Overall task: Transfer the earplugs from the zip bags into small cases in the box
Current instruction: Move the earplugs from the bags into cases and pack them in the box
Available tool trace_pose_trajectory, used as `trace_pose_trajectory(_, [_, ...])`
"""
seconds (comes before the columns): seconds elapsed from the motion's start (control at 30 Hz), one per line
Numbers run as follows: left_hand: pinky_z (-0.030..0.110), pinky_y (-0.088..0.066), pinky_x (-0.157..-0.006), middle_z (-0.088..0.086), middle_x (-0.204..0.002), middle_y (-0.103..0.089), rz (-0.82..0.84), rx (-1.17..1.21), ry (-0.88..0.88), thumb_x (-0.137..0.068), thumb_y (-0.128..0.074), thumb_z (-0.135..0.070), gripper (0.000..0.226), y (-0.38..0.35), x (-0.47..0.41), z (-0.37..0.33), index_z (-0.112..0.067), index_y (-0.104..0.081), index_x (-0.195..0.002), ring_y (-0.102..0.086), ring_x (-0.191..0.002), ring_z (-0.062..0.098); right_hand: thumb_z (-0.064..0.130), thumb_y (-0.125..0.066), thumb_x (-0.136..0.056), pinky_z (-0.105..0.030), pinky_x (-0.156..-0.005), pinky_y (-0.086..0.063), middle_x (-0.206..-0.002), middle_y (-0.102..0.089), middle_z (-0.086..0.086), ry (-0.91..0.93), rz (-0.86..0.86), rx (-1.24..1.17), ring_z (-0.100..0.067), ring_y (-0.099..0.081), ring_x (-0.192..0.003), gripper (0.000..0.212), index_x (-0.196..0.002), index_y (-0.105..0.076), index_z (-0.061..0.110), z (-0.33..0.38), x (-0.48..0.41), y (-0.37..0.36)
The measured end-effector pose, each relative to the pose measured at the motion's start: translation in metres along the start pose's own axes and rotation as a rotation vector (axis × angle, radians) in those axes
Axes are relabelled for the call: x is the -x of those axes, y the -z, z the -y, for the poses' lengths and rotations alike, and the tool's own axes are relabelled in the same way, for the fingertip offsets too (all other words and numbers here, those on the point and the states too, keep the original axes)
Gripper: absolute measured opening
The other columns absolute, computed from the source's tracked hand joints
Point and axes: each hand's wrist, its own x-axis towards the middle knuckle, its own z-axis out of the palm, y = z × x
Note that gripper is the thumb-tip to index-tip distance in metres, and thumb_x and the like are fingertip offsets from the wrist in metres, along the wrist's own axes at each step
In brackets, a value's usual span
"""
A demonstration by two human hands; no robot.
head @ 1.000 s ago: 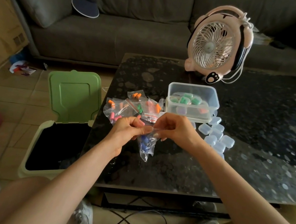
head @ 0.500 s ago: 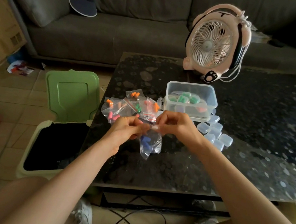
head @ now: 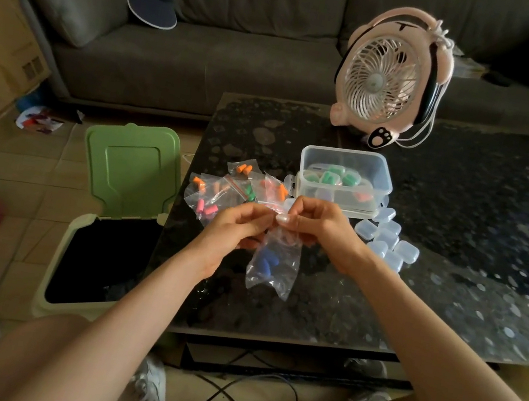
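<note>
Your left hand (head: 234, 227) and right hand (head: 320, 230) meet above the counter (head: 454, 265), nearer its left edge than its right. Each pinches the top strip of one clear zip bag (head: 274, 271) between thumb and curled fingers, so the bag hangs down between them. The blue earplugs (head: 266, 259) sit bunched in the lower half of that bag; you cannot tell from here whether its seal is parted. Behind your left hand, close to the counter's left edge, a heap of other zip bags (head: 223, 190) lies flat with orange, pink and green plugs inside. Just beyond your right hand stands the clear box (head: 385, 184), with filled small cases (head: 329, 176) in it. A cluster of loose cases (head: 389, 237) lies beside the box, to the right of your right hand. A pink fan (head: 384, 77) stands at the far edge, and a green bin (head: 131, 165) sits on the floor by the left edge, lid raised.
</note>
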Motion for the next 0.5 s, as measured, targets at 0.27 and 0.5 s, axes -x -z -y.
trace_pose_trajectory(0.27, [0.027,-0.042,-0.077,-0.007,-0.094,-0.068,0.12,-0.023,-0.037,-0.087,-0.061,-0.011,0.015,-0.0022,-0.0008,0.0029,-0.02,-0.065,-0.098,-0.058,-0.091,0.01,0.01,-0.07,-0.074,-0.016,-0.058,-0.05,-0.063,-0.064,0.0,0.01,-0.002,-0.031,-0.008,-0.059,-0.059,0.01,-0.073,-0.063,0.002,0.0001,0.0018,0.001])
trace_pose_trajectory(0.5, [0.027,-0.041,-0.075,-0.006,-0.087,-0.066,0.153,0.009,-0.057,-0.077,-0.07,-0.022,0.012,-0.0025,-0.0002,0.0031,-0.021,-0.067,-0.089,-0.053,-0.081,0.01,0.007,-0.063,-0.083,-0.017,-0.059,-0.051,-0.065,-0.061,-0.003,-0.025,0.029,-0.041,-0.01,-0.058,-0.059,0.011,-0.074,-0.059,0.004,-0.0002,0.001,0.0027])
